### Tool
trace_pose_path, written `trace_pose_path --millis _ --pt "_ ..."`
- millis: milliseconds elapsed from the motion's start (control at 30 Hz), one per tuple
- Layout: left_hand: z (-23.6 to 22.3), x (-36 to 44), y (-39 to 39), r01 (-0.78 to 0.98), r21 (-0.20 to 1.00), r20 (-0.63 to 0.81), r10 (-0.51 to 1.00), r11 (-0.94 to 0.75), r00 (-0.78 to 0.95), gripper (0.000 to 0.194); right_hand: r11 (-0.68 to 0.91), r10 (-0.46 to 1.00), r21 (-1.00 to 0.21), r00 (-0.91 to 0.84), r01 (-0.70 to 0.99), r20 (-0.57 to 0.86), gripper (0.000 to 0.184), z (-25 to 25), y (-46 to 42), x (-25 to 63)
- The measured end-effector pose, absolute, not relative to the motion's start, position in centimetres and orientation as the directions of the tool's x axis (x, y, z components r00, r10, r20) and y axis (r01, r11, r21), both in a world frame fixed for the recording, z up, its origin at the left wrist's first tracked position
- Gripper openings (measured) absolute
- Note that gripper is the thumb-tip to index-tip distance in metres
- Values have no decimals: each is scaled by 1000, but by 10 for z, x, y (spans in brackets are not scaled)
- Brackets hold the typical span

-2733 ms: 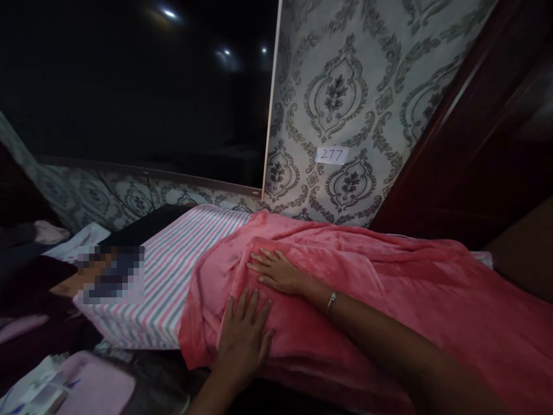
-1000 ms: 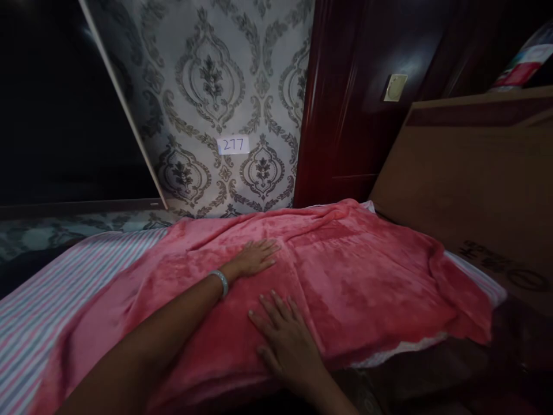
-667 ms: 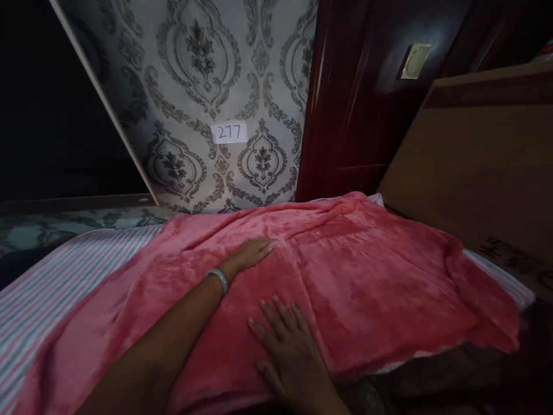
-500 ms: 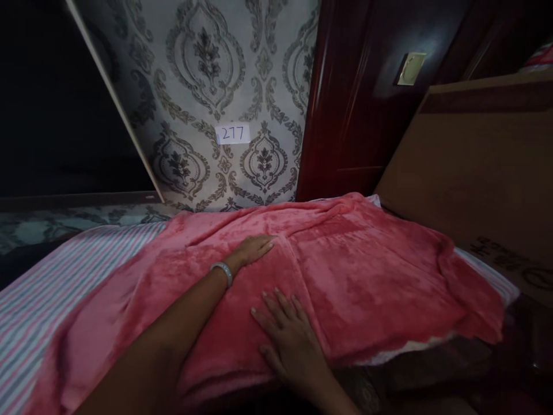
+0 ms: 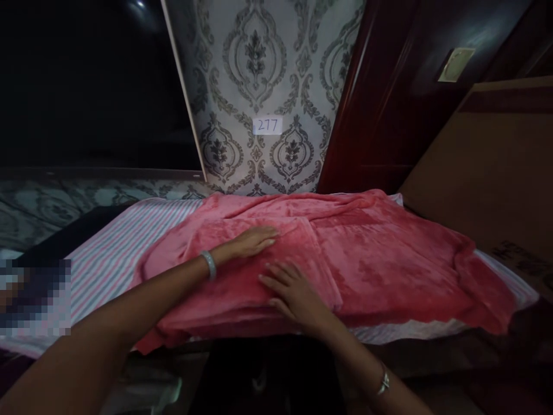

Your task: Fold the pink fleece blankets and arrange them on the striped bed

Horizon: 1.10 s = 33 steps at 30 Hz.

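"What is seen on the left?"

"A dark television (image 5: 90, 86) is set against the patterned wall (image 5: 298, 75), and below it a striped cloth (image 5: 129, 236) is partly covered by a pink blanket (image 5: 389, 259)."

"And in the middle?"

"The left hand (image 5: 254, 241) is laid on the folded layers of the blanket, with fingers extended and nothing gripped. Just to its right, the right hand (image 5: 298, 295) is also rested there, opened out, with its fingers spread."

"And farther right?"

"The blanket is spread out, and near its end a cardboard box (image 5: 492, 167) is seen."
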<state>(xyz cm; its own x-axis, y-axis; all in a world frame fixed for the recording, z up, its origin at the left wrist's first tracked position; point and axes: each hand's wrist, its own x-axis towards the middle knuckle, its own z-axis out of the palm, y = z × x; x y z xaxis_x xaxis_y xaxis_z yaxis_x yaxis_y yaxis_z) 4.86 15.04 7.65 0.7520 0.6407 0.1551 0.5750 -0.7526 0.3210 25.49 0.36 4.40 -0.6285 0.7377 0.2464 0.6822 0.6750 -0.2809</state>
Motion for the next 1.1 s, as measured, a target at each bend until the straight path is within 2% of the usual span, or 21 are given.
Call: trace_pose_path --millis 133,333,533,767,933,1033,1100 --pt "58 16 134 616 254 80 651 -746 755 56 783 614 -288 -760 551 212 54 40 6 224" --pt "51 1 160 604 162 89 621 -780 778 61 770 623 -318 -760 553 186 58 18 2 222" --pt "49 -11 205 762 246 77 796 -599 601 64 755 636 -337 -755 563 163 64 16 1 224" --pt "42 -9 203 783 267 136 827 -561 546 63 759 642 -298 -742 579 194 65 13 1 221" --pt "48 -2 192 825 177 142 843 -537 519 58 735 672 -285 -716 615 190 61 16 0 219" --pt "58 2 179 838 91 150 840 -537 522 58 722 680 -323 -715 613 164 59 27 -1 219" --pt "65 -1 168 835 91 110 838 -543 534 60 714 685 -355 -707 603 175 57 39 -2 214"
